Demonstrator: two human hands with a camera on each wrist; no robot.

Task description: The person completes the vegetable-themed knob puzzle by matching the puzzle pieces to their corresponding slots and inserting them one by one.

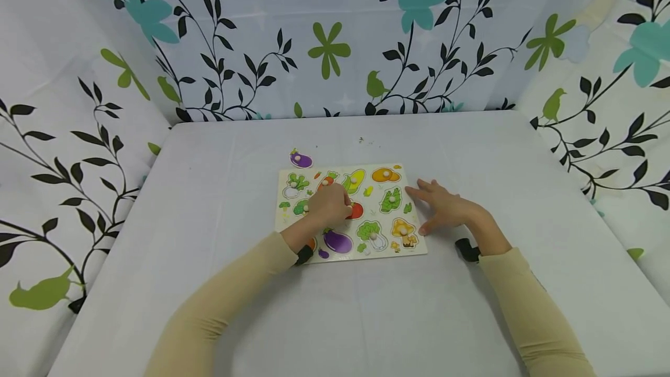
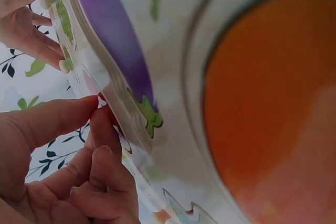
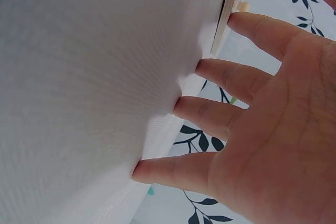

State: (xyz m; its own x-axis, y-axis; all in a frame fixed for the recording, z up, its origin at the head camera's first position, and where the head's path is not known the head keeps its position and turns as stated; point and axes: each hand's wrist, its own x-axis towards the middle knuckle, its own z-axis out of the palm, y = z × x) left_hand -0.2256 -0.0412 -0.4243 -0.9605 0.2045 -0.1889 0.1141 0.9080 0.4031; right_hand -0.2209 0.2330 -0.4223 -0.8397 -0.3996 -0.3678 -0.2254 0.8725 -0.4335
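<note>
A wooden vegetable puzzle board (image 1: 348,253) lies flat on the table. My left hand (image 1: 328,205) is over its middle; in the left wrist view the thumb and forefinger (image 2: 58,116) pinch at the red tomato piece (image 1: 357,210), whose knob is mostly hidden by the fingertips. Whether the tomato sits fully in its recess, I cannot tell. My right hand (image 1: 445,211) is spread at the board's right edge, fingertips on the cloth and one by the board's side. Beyond the top left edge lies a loose eggplant piece (image 1: 301,160). An eggplant shape (image 1: 337,241) shows without a knob on the board.
Other shapes on the board include corn (image 1: 354,180), a leafy green (image 1: 390,200), mushrooms (image 1: 404,230) and a bok choy (image 1: 296,185). A white cloth (image 1: 356,319) covers the table. Patterned curtains (image 1: 324,10) stand behind and at both sides.
</note>
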